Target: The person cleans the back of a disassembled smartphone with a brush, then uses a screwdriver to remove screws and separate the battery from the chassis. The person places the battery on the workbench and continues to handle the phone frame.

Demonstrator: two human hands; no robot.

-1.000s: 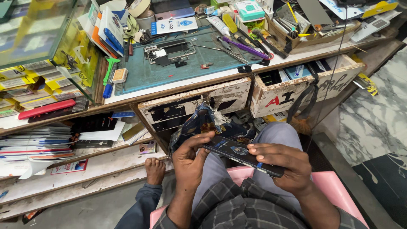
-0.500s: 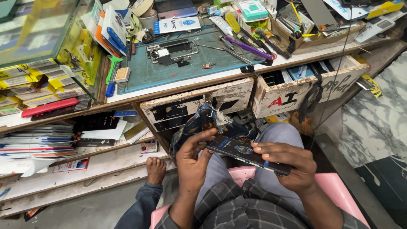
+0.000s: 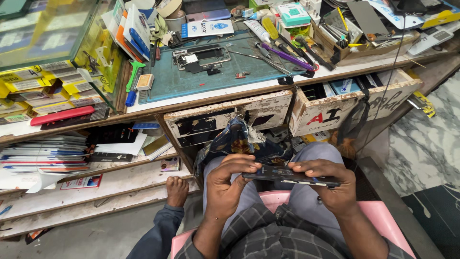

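I hold a dark, flat phone panel (image 3: 287, 175) level over my lap with both hands. My left hand (image 3: 230, 184) grips its left end, fingers curled over the top edge. My right hand (image 3: 330, 184) pinches its right end, thumb on top. On the worn wooden bench above lies a teal work mat (image 3: 211, 76) with an opened phone body (image 3: 201, 57) and small loose parts on it. Two battered drawers (image 3: 230, 117) hang half open just beyond my knees. I sit on a pink stool (image 3: 383, 216).
Tweezers, a purple-handled tool (image 3: 287, 56), tubes and boxes crowd the bench's back right. A glass case with yellow boxes (image 3: 52, 52) stands at left. Stacked packets (image 3: 43, 153) fill the lower shelves. My bare foot (image 3: 177, 191) rests on the floor. A black cable (image 3: 388, 81) hangs at right.
The phone panel has tilted from a slant to nearly level. Both hands keep their grip, and the view has shifted slightly.
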